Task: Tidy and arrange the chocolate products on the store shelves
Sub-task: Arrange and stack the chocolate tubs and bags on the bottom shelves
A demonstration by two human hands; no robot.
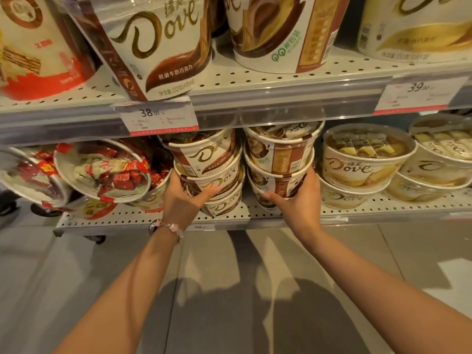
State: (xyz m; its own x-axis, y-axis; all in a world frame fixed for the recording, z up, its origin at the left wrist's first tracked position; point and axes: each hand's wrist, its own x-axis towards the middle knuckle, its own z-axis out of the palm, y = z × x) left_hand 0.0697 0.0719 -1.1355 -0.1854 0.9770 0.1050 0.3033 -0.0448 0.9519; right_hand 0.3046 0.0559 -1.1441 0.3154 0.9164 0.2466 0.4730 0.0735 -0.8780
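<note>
Two perforated white store shelves, upper shelf [255, 77] and lower shelf [153, 215], over grey floor tiles [63, 277] crossed by shadow.

Cut off by the top edge: large Dove tub [163, 44], brown-and-gold tub [278, 31], pale gold tub [419, 26] and red-and-white tub [38, 47], none showing a lid. Half hidden behind the upper shelf's price rail: tops of the milk-chocolate tub stack [212, 169] and the brown-banded tub stack [278, 162]. Small print on the price tag marked 38 [155, 116] and the price tag marked 39 [419, 94] too blurred to read. Back of the lower shelf dark, hard to make out.

Left hand [184, 200], beaded bracelet [167, 227] at the wrist, gripping the milk-chocolate stack low on its left side, thumb laid across the front of a middle tub, fingers hidden behind. Right hand [296, 198] gripping the brown-banded stack from its right side, thumb across the front, fingertips out of sight. Both stacks on the lower shelf, side by side at centre, nearly touching.

Left of them, tilted red-wrapped candy tubs [102, 169] leaning against each other, clear lids facing outward. Right of them, stacked pale gold Dove tubs [360, 164], more of the same at the far right edge, partly cropped.
</note>
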